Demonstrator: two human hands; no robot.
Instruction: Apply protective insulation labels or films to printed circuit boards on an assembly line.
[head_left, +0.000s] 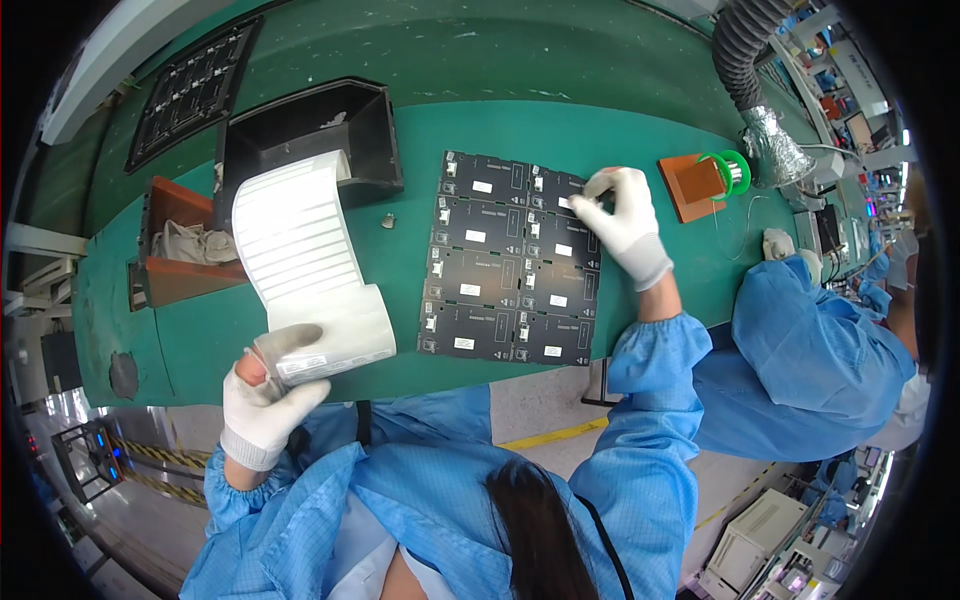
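- The white-gloved left hand [262, 408] is held low, thumb parted from fingers [292, 339].
- The white-gloved right hand [628, 218] is extended farther forward, fingers bent toward thumb.

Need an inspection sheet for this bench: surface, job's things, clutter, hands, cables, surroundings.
Surface: green tabletop, dark patch near its left end.
Job's things: eight black modules in two columns of four, white labels on them; long label strip at left.
Clutter: black bin; orange-brown bin with pale cloth-like contents; small object.
Hands: both gloved; left hand grips the strip's lower end; right hand at the upper-right module, grip unclear.
Cables: thin line trailing from green spool.
Surroundings: grey duct; blue-clad co-worker at right.
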